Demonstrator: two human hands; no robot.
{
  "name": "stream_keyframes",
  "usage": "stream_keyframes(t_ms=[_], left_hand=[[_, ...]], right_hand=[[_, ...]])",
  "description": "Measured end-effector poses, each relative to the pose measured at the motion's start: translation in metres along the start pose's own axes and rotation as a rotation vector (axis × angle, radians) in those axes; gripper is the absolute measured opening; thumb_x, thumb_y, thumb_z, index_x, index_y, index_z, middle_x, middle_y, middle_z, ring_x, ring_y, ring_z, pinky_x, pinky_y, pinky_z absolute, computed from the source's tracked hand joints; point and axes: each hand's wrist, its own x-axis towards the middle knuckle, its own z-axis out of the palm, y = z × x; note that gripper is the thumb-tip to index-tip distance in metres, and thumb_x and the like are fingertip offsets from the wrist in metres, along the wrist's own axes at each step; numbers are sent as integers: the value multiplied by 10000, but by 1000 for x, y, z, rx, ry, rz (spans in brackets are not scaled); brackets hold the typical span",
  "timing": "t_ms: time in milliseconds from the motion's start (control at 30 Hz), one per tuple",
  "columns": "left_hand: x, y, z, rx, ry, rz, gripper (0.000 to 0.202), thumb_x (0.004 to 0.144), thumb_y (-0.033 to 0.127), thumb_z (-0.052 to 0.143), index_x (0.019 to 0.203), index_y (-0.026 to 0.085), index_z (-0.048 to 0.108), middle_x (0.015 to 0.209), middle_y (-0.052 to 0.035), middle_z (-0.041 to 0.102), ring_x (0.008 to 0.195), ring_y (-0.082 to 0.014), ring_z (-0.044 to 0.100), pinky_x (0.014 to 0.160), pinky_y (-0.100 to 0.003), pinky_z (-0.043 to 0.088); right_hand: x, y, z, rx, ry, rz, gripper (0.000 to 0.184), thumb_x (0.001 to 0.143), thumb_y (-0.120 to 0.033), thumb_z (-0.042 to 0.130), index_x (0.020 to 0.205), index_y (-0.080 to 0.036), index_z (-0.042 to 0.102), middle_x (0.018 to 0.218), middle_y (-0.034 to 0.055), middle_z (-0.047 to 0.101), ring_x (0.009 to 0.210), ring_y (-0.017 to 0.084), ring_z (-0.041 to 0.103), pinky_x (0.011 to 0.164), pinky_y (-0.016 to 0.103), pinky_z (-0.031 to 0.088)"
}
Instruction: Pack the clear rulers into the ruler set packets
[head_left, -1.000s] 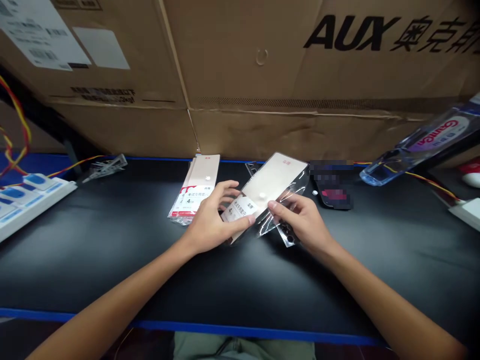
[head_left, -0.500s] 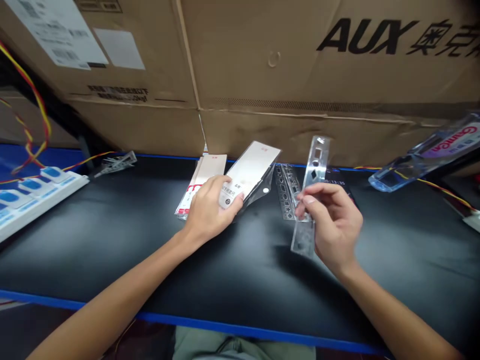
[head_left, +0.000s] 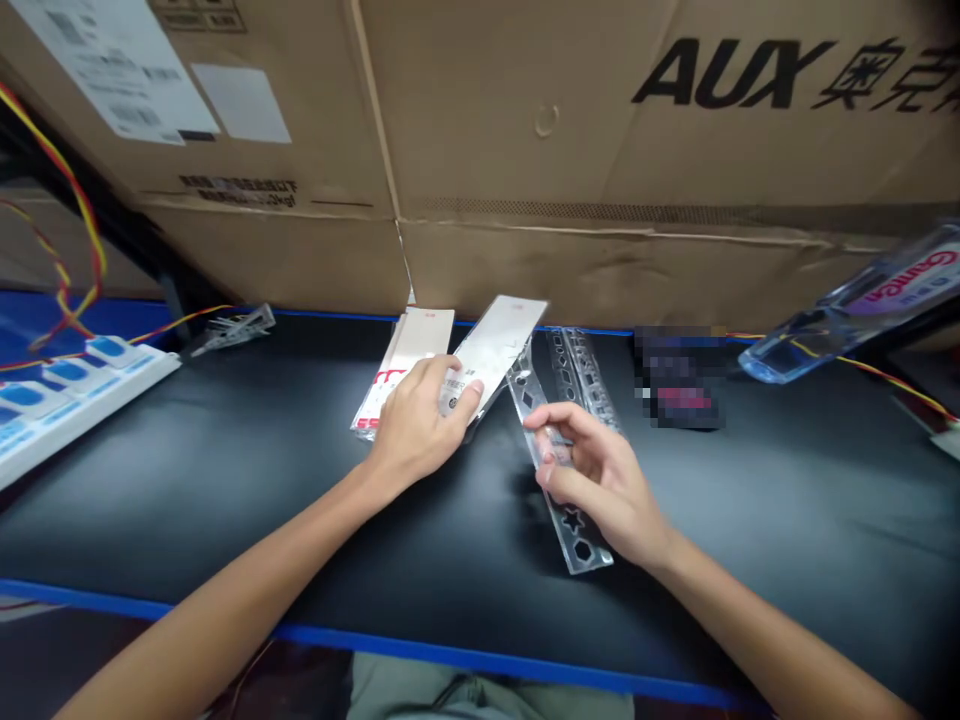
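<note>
My left hand (head_left: pixel 421 418) is closed on a white card sleeve (head_left: pixel 504 335) with dark print, tilted up to the right above the table. Between the thumb and fingers of my right hand (head_left: pixel 600 480) is a clear stencil ruler (head_left: pixel 574 535) with star and hexagon cut-outs; its upper end meets the sleeve's right edge, and I cannot tell whether it is inside. Beyond my right hand, more clear stencil rulers (head_left: pixel 589 365) lie side by side. A stack of packaged cards (head_left: pixel 425 335) with red print lies partly behind my left hand.
A large cardboard box (head_left: pixel 525 130) walls off the back of the black table (head_left: pixel 300 560). A white power strip (head_left: pixel 82 400) stands at left, near a clear plastic piece (head_left: pixel 236 328). At right are a blurred dark object (head_left: pixel 679 385) and a clear bottle-like package (head_left: pixel 847 300).
My right hand has moved left and nearer to me, bringing the ruler from upright to a slant against the sleeve. The sleeve has shifted slightly left and down in my left hand.
</note>
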Motion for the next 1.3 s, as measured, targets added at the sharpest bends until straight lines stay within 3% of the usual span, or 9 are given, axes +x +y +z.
stream_keyframes(t_ms=[167,367,567,700,900,1067,1167,1233,1300], left_hand=[[3,-3,-3,-19,7,-76,362,1001,518,458,1198,251,602,1252,-65,687,1112,-302,642,884,-445,485],[3,-5,-3,-22,-9,-109,414,1003,560,430,1239,250,569,1297,-77,664,1174,-316,626,900,-449,497],[-1,-2,4,10,-2,49,367,961,471,555,1212,203,578,1270,-92,637,1172,-287,610,1007,-446,474],[-7,1,10,-27,-85,67,378,945,499,580,1191,213,586,1237,-82,643,1144,-274,611,1001,-437,470],[-8,5,8,-84,-149,-12,347,952,512,563,1150,231,608,1229,-58,659,1159,-279,592,1035,-455,428],[-8,9,3,-99,-184,-54,345,966,523,534,1160,250,616,1242,-35,676,1088,-273,619,1038,-471,408],[-10,12,3,-139,-209,-54,353,966,526,530,1156,244,623,1220,-42,692,1035,-264,634,984,-450,437],[-11,14,4,-195,-245,-52,343,960,525,540,1123,238,634,1171,-43,708,982,-250,642,910,-415,465],[-12,15,4,-244,-290,-50,335,951,531,555,1085,237,645,1127,-37,719,924,-233,643,832,-379,476]], right_hand=[[-5,2,1,-75,-90,-20,312,843,-106,634,1124,-233,592,777,-51,442,614,81,365,541,224,328],[-6,5,5,-62,-178,64,321,860,-88,614,1142,-239,588,741,-64,403,627,87,344,569,223,332],[1,3,1,174,-19,135,492,837,-138,695,1281,-305,563,973,-26,562,645,63,455,570,209,393],[5,-4,-4,274,138,123,612,799,-154,753,1351,-307,534,1178,18,617,749,72,574,712,229,499],[7,3,-3,18,226,33,820,744,-250,852,1433,-304,411,1446,119,518,930,166,702,866,348,575],[7,9,-1,-124,164,-9,880,785,-349,836,1502,-317,327,1582,156,402,1010,203,719,885,373,601],[6,9,-5,-359,139,-84,914,794,-382,831,1543,-317,313,1472,138,538,913,190,717,848,381,601],[6,8,-7,-525,129,-118,765,841,-399,783,1496,-277,409,1231,100,675,778,170,689,758,364,592],[6,8,-9,-595,123,-136,590,896,-410,719,1416,-248,490,1012,56,699,690,159,649,684,343,573]])
